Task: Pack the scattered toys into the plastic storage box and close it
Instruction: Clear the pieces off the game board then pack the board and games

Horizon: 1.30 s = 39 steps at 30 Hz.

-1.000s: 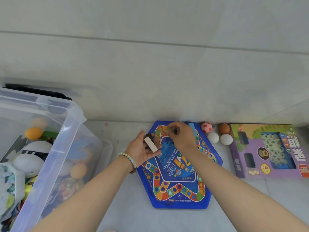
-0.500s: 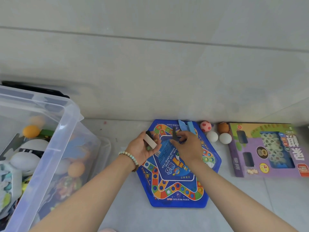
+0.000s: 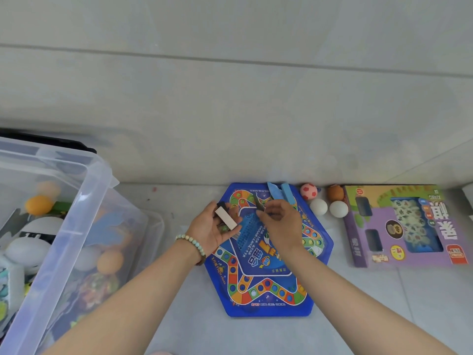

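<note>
The person's left hand (image 3: pixel 208 230) is curled round a pale wooden block (image 3: pixel 226 220), holding it just above the blue hexagonal game board (image 3: pixel 268 285). The right hand (image 3: pixel 280 221) pinches a small dark piece (image 3: pixel 259 204) between thumb and fingertips (too small for me to say what it is). The clear storage box (image 3: pixel 84 190) stands open to the left, part-filled with toys. I'd gather the loose bits into 1 hand, then carry them across together and release them low inside the box so nothing bounces out. The 4 balls (image 3: pixel 318 206) and purple game box (image 3: pixel 399 226) by the wall are not yet packed; flat things should go in level so the lid can seat.
</note>
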Available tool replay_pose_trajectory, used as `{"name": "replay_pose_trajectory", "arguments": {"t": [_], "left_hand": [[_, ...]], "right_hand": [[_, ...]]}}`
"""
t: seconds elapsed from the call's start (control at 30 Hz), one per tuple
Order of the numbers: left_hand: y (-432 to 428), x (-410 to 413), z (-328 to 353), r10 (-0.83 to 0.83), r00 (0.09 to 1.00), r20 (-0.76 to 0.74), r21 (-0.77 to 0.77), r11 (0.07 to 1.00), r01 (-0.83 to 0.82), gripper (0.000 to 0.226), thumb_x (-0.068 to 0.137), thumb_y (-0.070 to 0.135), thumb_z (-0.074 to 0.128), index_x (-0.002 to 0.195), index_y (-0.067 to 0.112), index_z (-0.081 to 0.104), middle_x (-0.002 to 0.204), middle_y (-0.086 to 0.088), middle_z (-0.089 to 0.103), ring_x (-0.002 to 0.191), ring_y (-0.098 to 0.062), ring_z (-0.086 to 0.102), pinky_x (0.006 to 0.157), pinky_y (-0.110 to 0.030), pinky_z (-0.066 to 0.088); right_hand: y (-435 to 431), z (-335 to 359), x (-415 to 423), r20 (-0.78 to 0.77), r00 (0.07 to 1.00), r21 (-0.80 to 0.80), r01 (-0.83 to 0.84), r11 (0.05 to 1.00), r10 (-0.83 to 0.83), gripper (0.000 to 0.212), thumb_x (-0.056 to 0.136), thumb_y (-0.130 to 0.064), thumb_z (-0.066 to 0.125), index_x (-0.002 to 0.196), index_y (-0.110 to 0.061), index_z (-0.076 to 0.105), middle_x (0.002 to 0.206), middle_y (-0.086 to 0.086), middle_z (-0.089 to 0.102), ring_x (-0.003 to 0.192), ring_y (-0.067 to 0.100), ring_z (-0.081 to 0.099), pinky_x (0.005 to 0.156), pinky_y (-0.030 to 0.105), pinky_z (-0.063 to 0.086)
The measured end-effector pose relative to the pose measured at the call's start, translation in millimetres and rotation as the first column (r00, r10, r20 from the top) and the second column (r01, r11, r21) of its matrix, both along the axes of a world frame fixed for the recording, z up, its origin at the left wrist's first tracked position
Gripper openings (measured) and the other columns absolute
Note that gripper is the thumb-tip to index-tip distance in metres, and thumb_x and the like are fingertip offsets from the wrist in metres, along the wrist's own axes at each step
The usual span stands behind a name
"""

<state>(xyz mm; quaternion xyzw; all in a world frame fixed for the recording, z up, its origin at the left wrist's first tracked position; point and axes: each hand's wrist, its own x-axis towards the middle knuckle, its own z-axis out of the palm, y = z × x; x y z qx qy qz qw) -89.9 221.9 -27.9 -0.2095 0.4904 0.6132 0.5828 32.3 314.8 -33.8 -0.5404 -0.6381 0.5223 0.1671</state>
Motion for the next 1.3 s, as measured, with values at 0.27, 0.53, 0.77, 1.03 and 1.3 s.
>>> {"name": "replay_pose_trajectory", "arguments": {"t": [0.27, 0.53, 0.77, 1.03, 1.3], "left_hand": [[8.5, 3.8, 8.6, -0.039, 0.996, 0.077, 0.022, 0.999, 0.037, 0.04, 0.1, 0.039, 0.033, 0.1, 0.009, 0.06, 0.086, -0.009, 0.071, 0.087, -0.025, 0.064, 0.07, -0.038, 0.057], [5.6, 4.3, 4.3, -0.045, 0.996, 0.08, -0.004, 0.999, 0.045, 0.041, 0.1, 0.039, 0.033, 0.101, 0.009, 0.061, 0.09, -0.009, 0.068, 0.086, -0.025, 0.064, 0.063, -0.037, 0.058], [3.0, 2.0, 2.4, -0.026, 0.995, 0.092, -0.003, 1.0, 0.027, 0.04, 0.099, 0.038, 0.036, 0.101, 0.01, 0.064, 0.077, -0.008, 0.071, 0.084, -0.025, 0.065, 0.063, -0.038, 0.058], [0.8, 1.0, 3.7, -0.019, 0.995, 0.097, -0.019, 1.0, 0.021, 0.038, 0.099, 0.038, 0.037, 0.104, 0.009, 0.061, 0.084, -0.01, 0.069, 0.084, -0.025, 0.065, 0.06, -0.037, 0.058], [-0.2, 2.8, 4.0, -0.018, 0.995, 0.098, -0.025, 0.999, 0.02, 0.039, 0.099, 0.038, 0.037, 0.101, 0.008, 0.061, 0.085, -0.011, 0.069, 0.085, -0.026, 0.065, 0.061, -0.037, 0.058]], "right_hand": [[27.8, 4.6, 9.3, 0.043, 0.998, 0.227, 0.028, 0.974, -0.039, 0.027, 0.077, -0.026, 0.075, 0.099, -0.016, 0.063, 0.101, 0.0, 0.059, 0.09, 0.013, 0.053, 0.066, 0.013, 0.037], [48.9, -28.4, 5.9, 0.105, 0.987, 0.212, 0.093, 0.973, -0.118, 0.035, 0.08, -0.027, 0.072, 0.11, -0.017, 0.058, 0.109, 0.008, 0.059, 0.1, 0.024, 0.055, 0.075, 0.028, 0.044], [50.4, -25.1, 2.1, 0.315, 0.948, 0.227, -0.02, 0.974, -0.054, 0.026, 0.072, -0.031, 0.078, 0.092, -0.022, 0.063, 0.094, -0.001, 0.059, 0.096, 0.021, 0.051, 0.076, 0.034, 0.045], [55.7, -13.5, -0.6, 0.358, 0.931, 0.13, -0.121, 0.984, 0.067, 0.049, 0.069, -0.026, 0.081, 0.112, -0.015, 0.06, 0.096, -0.002, 0.055, 0.097, 0.021, 0.056, 0.069, 0.026, 0.043], [44.3, 7.1, 3.0, 0.135, 0.989, -0.12, -0.044, 0.992, 0.06, 0.031, 0.076, -0.012, 0.075, 0.098, -0.013, 0.054, 0.104, 0.008, 0.058, 0.082, 0.016, 0.053, 0.056, 0.017, 0.042]]}}
